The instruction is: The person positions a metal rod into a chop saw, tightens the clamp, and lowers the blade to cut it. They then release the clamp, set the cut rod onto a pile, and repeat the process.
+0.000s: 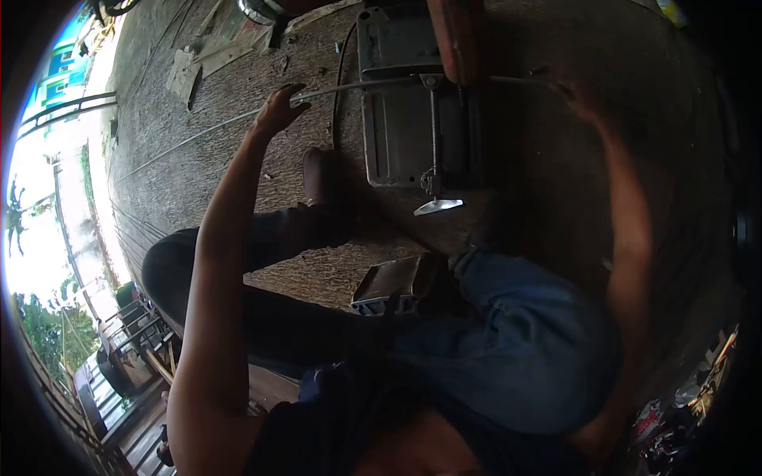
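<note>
A long thin metal rod (pixel 349 86) lies across a dark metal machine base (pixel 397 135) at the top middle. My left hand (pixel 279 109) is at the rod left of the base, thumb and fingers apart, with the rod passing between them. In deep shade on the right, my right hand (pixel 582 101) is beside the rod's right part; its grip is too dark to make out. A threaded screw (pixel 434 127) with a shiny flat handle (pixel 438 207) is mounted on the base. Above the rod hangs a reddish-brown machine arm (pixel 458 40).
A small metal block (pixel 389 284) sits on the rough ground between my legs. Wooden scraps (pixel 184 75) lie at the upper left, near a dark cable (pixel 338 119). My foot (pixel 317 174) is close to the base. Mixed debris (pixel 655 420) shows at the lower right.
</note>
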The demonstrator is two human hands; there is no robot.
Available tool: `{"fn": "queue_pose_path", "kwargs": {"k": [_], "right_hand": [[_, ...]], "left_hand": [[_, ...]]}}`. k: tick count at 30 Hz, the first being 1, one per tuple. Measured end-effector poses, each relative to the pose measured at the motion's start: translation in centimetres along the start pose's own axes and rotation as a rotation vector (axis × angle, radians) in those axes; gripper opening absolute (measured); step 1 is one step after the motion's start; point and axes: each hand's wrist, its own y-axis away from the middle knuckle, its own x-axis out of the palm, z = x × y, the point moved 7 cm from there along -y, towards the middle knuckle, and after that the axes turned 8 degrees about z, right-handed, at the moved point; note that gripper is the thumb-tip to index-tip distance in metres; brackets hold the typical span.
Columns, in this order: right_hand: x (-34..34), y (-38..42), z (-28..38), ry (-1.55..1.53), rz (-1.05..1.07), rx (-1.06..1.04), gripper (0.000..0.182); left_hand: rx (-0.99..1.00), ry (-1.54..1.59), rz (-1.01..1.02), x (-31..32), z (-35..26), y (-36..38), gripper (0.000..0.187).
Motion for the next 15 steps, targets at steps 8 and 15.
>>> {"fn": "queue_pose_path", "kwargs": {"k": [8,15], "right_hand": [[-4.0,6.0,-3.3,0.137,-0.104,0.209,0.055],[-0.8,2.2,10.5,0.062,-0.448,-0.258,0.037]], "left_hand": [[0.253,0.087,-0.077,4.2,-4.9,-2.9,0.041],[0.211,0.069,-0.200,4.4,-5.4,-3.9,0.022]]}}
